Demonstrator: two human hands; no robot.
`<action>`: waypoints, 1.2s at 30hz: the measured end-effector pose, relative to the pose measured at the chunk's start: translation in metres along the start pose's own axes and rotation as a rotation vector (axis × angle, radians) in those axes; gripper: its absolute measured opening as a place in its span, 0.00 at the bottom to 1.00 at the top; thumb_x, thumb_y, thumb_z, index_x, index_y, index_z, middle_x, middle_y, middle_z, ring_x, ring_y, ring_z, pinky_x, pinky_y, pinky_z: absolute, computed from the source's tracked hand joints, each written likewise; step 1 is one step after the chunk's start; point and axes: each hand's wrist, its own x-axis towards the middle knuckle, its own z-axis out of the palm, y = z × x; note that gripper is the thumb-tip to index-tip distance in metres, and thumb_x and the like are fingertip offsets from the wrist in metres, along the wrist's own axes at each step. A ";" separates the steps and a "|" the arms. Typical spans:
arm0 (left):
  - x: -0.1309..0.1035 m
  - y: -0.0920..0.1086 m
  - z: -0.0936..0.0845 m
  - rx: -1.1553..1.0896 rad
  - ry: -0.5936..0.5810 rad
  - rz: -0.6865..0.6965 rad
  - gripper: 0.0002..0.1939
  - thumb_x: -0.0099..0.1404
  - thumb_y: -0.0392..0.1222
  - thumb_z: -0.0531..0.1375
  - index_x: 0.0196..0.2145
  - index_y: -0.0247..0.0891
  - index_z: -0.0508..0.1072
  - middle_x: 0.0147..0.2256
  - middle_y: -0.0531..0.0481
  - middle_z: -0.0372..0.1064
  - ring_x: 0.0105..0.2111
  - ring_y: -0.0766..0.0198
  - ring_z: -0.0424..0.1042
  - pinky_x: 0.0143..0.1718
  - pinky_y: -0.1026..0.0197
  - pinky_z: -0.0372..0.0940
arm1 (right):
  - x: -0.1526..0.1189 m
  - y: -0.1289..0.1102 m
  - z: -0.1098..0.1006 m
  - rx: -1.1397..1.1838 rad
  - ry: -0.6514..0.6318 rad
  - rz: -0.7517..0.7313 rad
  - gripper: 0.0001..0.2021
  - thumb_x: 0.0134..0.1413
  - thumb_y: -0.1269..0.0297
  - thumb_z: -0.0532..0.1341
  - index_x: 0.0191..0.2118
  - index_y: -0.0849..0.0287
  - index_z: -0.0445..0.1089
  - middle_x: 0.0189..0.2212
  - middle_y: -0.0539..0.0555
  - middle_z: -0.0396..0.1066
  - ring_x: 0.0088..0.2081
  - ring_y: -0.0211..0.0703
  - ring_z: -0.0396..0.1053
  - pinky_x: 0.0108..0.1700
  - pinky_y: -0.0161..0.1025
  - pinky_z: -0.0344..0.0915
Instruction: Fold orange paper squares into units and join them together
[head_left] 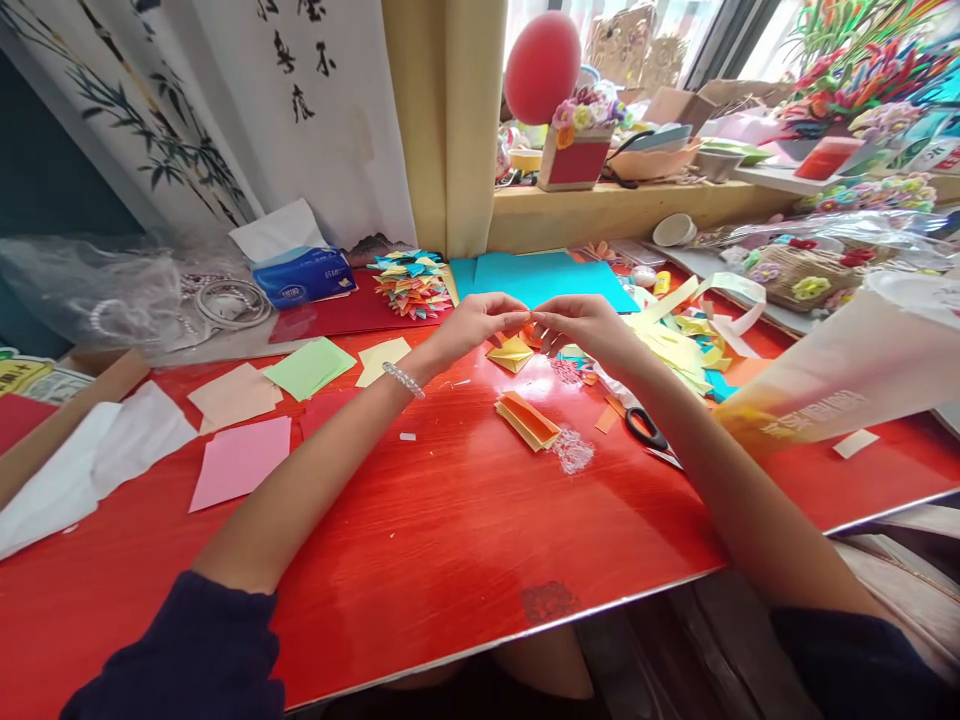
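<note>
My left hand (pixel 489 318), with a clear bead bracelet (pixel 403 380) at its wrist, meets my right hand (pixel 576 322) fingertip to fingertip above the red table. Both hands are closed in a pinch; whatever lies between the fingertips is too small to make out. Just below them sits a folded yellow paper piece (pixel 511 354). Nearer to me lies a stack of folded orange and yellow paper (pixel 527 421), beside a small heap of clear bits (pixel 574 451). A pink heap of tiny pieces (pixel 566 371) is under my right hand. Black-handled scissors (pixel 646 428) rest by my right forearm.
Green (pixel 313 367) and pink (pixel 241 462) paper squares lie at left. Behind are a tissue pack (pixel 300 277), a multicoloured folded-paper piece (pixel 412 284) and blue sheets (pixel 555 280). Yellow paper strips (pixel 671 345) and a large tilted cup (pixel 847 360) occupy the right.
</note>
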 end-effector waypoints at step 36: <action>-0.038 0.022 -0.001 0.579 -0.616 0.086 0.16 0.57 0.43 0.59 0.45 0.44 0.73 0.42 0.48 0.67 0.40 0.62 0.65 0.40 0.64 0.58 | -0.007 0.040 -0.006 -1.209 0.202 -0.145 0.18 0.62 0.60 0.48 0.38 0.58 0.74 0.29 0.58 0.75 0.28 0.46 0.69 0.27 0.38 0.49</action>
